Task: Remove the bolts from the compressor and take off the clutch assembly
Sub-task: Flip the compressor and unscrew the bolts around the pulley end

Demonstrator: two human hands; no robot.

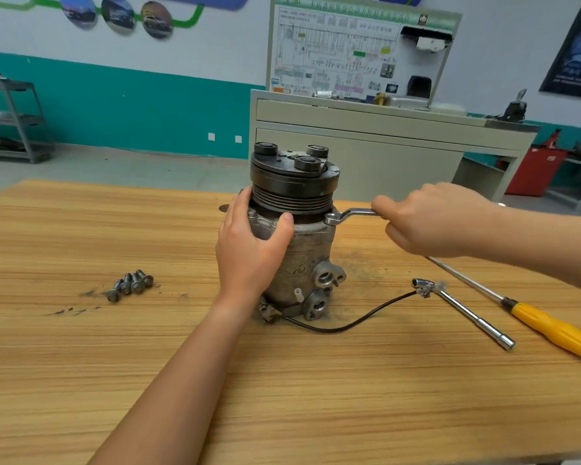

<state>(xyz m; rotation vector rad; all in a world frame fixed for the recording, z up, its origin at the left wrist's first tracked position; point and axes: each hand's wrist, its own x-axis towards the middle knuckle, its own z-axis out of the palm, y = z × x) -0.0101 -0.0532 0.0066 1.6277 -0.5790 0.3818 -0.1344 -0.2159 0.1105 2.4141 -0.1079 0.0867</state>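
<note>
"Compressor (302, 260): where is it?"

"Upright on the wooden surface (81, 364), directly under the left hand (252, 246) and just inward of the right hand (430, 219). The black clutch assembly (292, 182) sits on top, above the left hand's fingers."

"What are the hands doing?"

"The left hand wraps the metal body just below the pulley grooves, thumb in front, fingers round the far side. I judge that it braces the body against turning. The right hand is clenched round the handle of a ring wrench (353, 214). The ring end sits on the housing rim between the two hands, and what it grips is hidden beneath it."

"Why stand it on end?"

"Probably so the wrench can swing level."

"How far along?"

"A cluster of loose bolts (131, 283) lies well out beyond the left hand, likely kept together so none stray. The clutch assembly is not yet off. A socket bar (467, 313) and a yellow-handled screwdriver (550, 327) lie nearer the person than the right hand, within reach."
</note>
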